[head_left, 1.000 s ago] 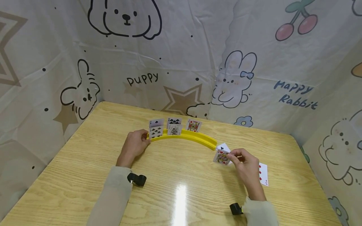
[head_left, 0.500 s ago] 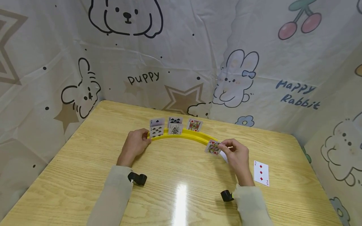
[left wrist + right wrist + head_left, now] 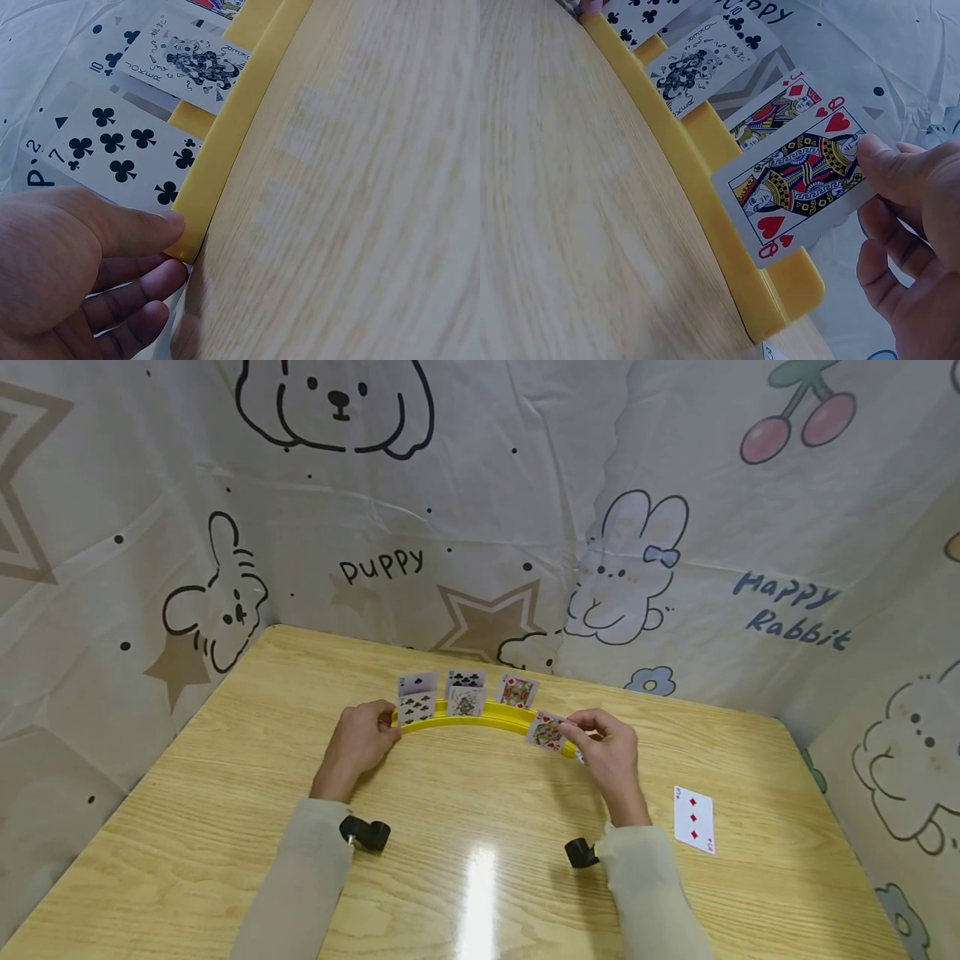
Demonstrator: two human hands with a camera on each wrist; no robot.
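A curved yellow card holder (image 3: 493, 718) stands on the table. At its left end my left hand (image 3: 358, 745) pinches it, thumb in front and fingers curled beneath. My right hand (image 3: 609, 756) holds the queen of hearts (image 3: 795, 184) by one edge between thumb and fingers, in front of the holder's right part. The seven of clubs (image 3: 124, 154) and a joker (image 3: 187, 64) stand in the front slot. Behind them are a two of spades (image 3: 417, 683), a ten of clubs (image 3: 466, 678) and the jack of diamonds (image 3: 517, 691).
The three of diamonds (image 3: 694, 820) lies face up on the wooden table (image 3: 480, 827), right of my right hand. Another card lies mostly hidden under that hand, by the holder's right end. A printed cloth (image 3: 465, 527) hangs behind the table.
My right hand has moved left and away from me with the queen of hearts, from beside the holder's right end to in front of it. The left hand stays in place.
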